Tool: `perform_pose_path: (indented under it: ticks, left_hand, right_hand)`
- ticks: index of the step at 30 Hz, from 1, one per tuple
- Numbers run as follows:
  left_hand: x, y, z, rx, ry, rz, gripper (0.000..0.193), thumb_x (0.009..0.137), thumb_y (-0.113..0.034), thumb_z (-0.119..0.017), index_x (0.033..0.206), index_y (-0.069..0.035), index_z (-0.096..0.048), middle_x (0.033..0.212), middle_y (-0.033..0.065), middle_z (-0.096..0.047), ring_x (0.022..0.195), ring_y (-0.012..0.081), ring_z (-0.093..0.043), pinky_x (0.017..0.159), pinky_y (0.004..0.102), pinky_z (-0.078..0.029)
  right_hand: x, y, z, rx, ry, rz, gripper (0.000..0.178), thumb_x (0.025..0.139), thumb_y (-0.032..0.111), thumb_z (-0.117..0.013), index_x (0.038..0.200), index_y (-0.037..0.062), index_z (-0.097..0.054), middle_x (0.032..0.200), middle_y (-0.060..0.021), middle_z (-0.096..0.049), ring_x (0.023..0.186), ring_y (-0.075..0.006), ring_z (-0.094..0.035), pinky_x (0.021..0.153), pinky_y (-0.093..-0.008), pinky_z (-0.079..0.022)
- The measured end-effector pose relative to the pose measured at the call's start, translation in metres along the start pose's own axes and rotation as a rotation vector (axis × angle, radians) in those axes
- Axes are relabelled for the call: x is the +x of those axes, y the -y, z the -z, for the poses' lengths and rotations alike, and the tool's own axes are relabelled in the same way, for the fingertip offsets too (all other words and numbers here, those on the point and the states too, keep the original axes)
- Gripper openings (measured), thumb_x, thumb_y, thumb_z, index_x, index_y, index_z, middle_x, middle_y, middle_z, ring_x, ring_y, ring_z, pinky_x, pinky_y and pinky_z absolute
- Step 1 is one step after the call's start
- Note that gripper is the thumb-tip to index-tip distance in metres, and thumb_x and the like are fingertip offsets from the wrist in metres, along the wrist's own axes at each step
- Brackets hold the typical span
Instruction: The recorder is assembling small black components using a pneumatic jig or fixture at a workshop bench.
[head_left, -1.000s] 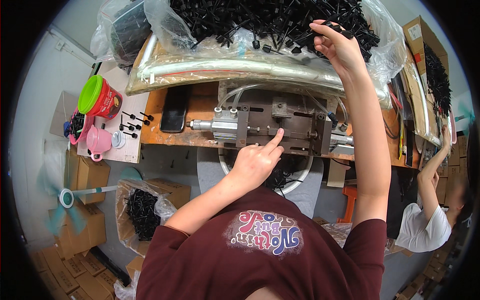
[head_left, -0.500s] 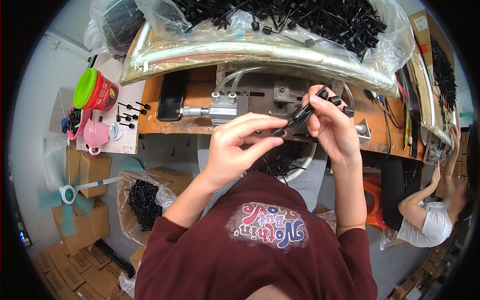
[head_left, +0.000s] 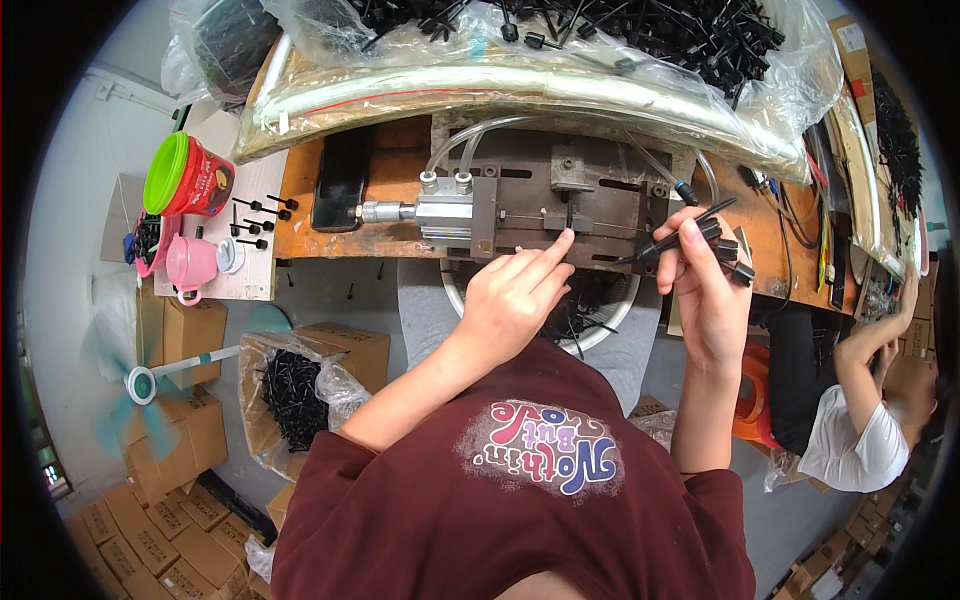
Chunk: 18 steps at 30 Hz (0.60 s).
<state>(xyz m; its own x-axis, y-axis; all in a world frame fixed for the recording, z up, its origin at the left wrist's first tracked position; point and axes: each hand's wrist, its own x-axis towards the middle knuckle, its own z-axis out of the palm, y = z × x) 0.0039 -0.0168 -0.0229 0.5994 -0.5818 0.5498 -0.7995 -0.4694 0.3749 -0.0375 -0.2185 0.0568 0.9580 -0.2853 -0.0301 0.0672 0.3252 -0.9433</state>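
Note:
My left hand [head_left: 515, 300] reaches to the metal fixture [head_left: 520, 180] on the bench. Its index finger is stretched out, with the tip at the lower end of a thin black stemmed part [head_left: 570, 212] in the middle of the fixture. The other fingers bend below it, and the thumb is hidden. To the right, my right hand [head_left: 708, 285] is closed around several black stemmed parts [head_left: 706, 234]; their thin stems and thicker heads stick out between thumb and fingers. A silver cylinder [head_left: 445, 217] with clear tubes forms the fixture's left end.
Beyond the fixture, a plastic-lined tray [head_left: 540, 90] is heaped with black parts. A phone [head_left: 342, 180], a red tub [head_left: 205, 182] and a pink cup [head_left: 192, 264] stand left. Below the bench edge, a white-rimmed basket [head_left: 628, 308] holds more parts. A person [head_left: 855, 430] works at far right.
My left hand has moved away from the bunch, and its fingertip is now at a black part in the fixture. My right hand has shifted right and slightly down with the bunch.

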Motion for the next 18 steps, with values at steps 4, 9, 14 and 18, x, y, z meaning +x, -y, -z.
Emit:
perform_pose_path:
  ticks: [4,9,14,18]
  left_hand:
    - [0.003,0.0,-0.005,0.078,0.028,-0.027,0.026,0.067,-0.011,-0.08,0.091,-0.006,-0.07,0.124,0.0091,-0.065,0.071,0.0187,-0.065,0.065,0.029,-0.051]
    - [0.011,0.0,0.0,0.097,0.111,-0.015,0.027,0.066,-0.012,-0.08,0.09,-0.006,-0.07,0.125,0.009,-0.065,0.065,0.0182,-0.064,0.063,0.0286,-0.051]
    - [0.01,0.001,0.001,0.056,0.07,0.003,0.026,0.067,-0.012,-0.08,0.091,-0.007,-0.07,0.126,0.0077,-0.065,0.062,0.0184,-0.063,0.062,0.0286,-0.051]
    - [0.012,0.0,0.007,-0.139,0.058,0.016,0.03,0.07,-0.014,-0.08,0.097,-0.007,-0.071,0.115,0.0072,-0.07,0.067,0.0174,-0.067,0.062,0.0273,-0.052]
  right_hand:
    - [-0.007,0.0,-0.001,-0.17,-0.026,-0.027,0.015,0.092,0.011,-0.065,0.096,-0.0037,-0.062,0.08,-0.01,-0.066,0.055,-0.0102,-0.057,0.052,-0.0226,-0.045]
    - [-0.011,-0.007,0.002,-0.218,0.02,-0.11,0.012,0.087,0.007,-0.07,0.085,-0.0026,-0.063,0.07,-0.007,-0.064,0.048,-0.0085,-0.054,0.046,-0.0208,-0.04]
    - [-0.01,-0.02,0.004,-0.183,0.039,-0.22,0.016,0.084,0.01,-0.075,0.084,-0.0025,-0.065,0.066,-0.0069,-0.064,0.044,-0.0069,-0.052,0.04,-0.02,-0.036]
    - [-0.008,-0.026,0.007,-0.177,0.055,-0.257,0.017,0.084,0.011,-0.076,0.079,-0.0004,-0.064,0.064,-0.0053,-0.063,0.043,-0.0057,-0.049,0.039,-0.02,-0.034]
